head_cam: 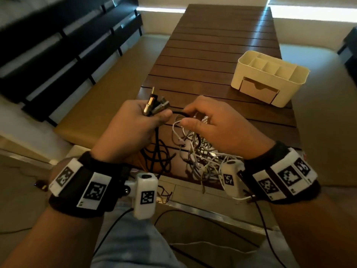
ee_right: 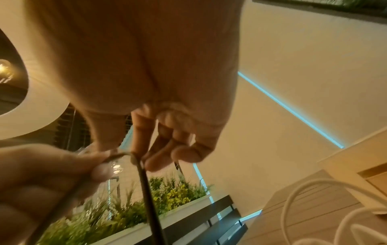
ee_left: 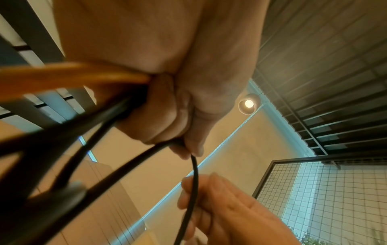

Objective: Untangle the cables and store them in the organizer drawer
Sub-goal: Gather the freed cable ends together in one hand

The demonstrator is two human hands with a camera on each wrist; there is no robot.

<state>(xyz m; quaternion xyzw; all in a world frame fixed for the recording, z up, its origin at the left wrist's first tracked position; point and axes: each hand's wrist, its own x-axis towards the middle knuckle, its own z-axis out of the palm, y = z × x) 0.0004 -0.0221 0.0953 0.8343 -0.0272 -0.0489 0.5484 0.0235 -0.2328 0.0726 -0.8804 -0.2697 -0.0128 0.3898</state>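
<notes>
My left hand point(head_cam: 146, 117) grips a bundle of black cables, with several metal plugs point(head_cam: 154, 105) sticking up out of the fist. In the left wrist view the black cables point(ee_left: 87, 145) run down out of that hand point(ee_left: 167, 119). My right hand point(head_cam: 195, 117) pinches a black cable point(head_cam: 179, 113) that stretches between the two hands; the right wrist view shows its fingers point(ee_right: 159, 159) on the thin cable point(ee_right: 146, 190). A tangle of white and grey cables point(head_cam: 201, 157) lies on the table beneath my right hand. The cream organizer point(head_cam: 289, 74) stands at the right, its drawer point(head_cam: 257, 89) closed.
The dark slatted wooden table point(head_cam: 218, 45) stretches away from me. Black cable loops point(head_cam: 158, 153) hang over its near edge by my left wrist. A dark bench point(head_cam: 58, 55) stands to the left. More cables trail across my lap point(head_cam: 193, 246).
</notes>
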